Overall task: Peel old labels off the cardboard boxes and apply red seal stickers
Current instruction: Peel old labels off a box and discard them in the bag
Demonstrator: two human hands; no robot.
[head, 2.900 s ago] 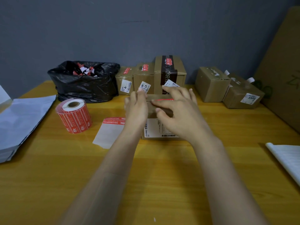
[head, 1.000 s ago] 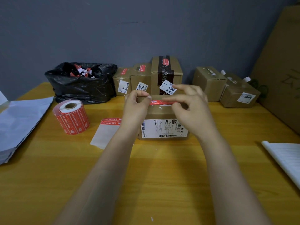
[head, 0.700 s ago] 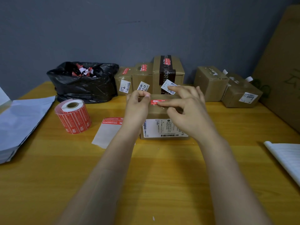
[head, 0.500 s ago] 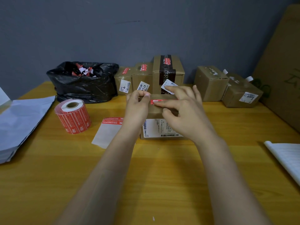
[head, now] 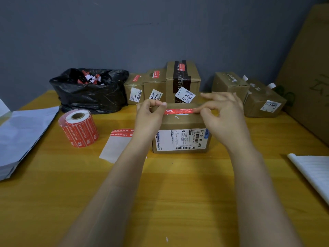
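Note:
A brown cardboard box [head: 179,122] stands in the middle of the wooden table, a white shipping label [head: 181,140] on its front face. A red seal sticker [head: 179,111] lies in a strip across the box's top. My left hand [head: 149,116] has curled fingers, and its thumb and index pinch at the sticker's left end by the box's top left corner. My right hand [head: 225,116] pinches the sticker's right end between thumb and index, its other fingers spread.
A roll of red stickers [head: 78,128] and a backing sheet [head: 115,146] lie to the left. A black bag of scraps [head: 90,91], three boxes [head: 183,79] and two more boxes [head: 263,101] line the back. Grey mailers [head: 23,136] lie far left, white paper [head: 313,172] right, a cardboard sheet [head: 309,77] far right.
My right hand slid from the sticker's left part to its right end, uncovering the red strip. The left hand stayed at the left end. The box did not move.

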